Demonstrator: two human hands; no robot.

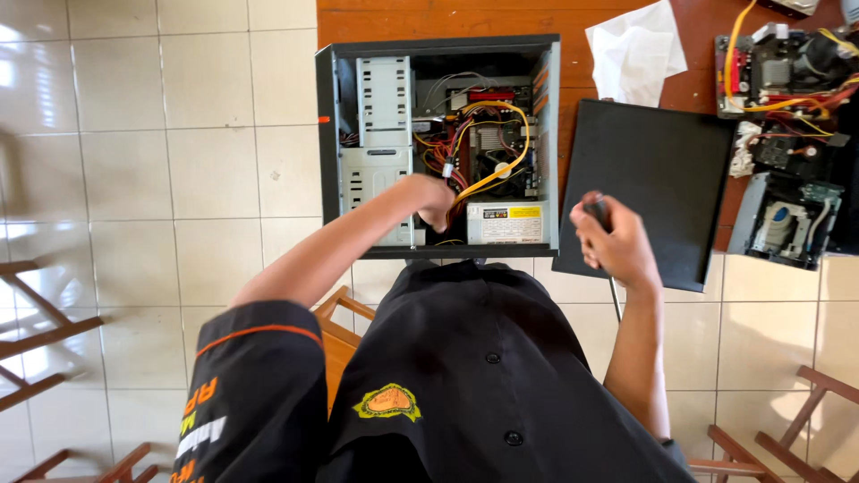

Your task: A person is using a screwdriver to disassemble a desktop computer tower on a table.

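The open PC case [438, 148] is lying on its side at the top-centre, half on the wooden table [573, 27] and half over the tiled floor [179, 134], w/ its inside facing up. The left hand [431, 200] is reaching into the case's lower middle, fingers curled together around sthg among the wires; what exactly it's gripping is hidden by the hand itself. Just right of it the power supply's label [506, 222] is showing as a pale rectangle w/ a yellow strip and dark print, too small to read. Yellow and red cables [501, 134] are looping over the motherboard area above; the grey drive bays [383, 116] are sitting to the left. The right hand [613, 243] is closing around a dark screwdriver handle [596, 211], its shaft mostly hidden behind the wrist, over the black side panel [658, 188] that's lying flat right of the case. White paper sheet [637, 49] is lying above the panel. At far right, a pile of loose PC parts [787, 134] w/ yellow wires is getting cut off by the frame edge. Yellow-green badge [387, 402] is showing on the black shirt.
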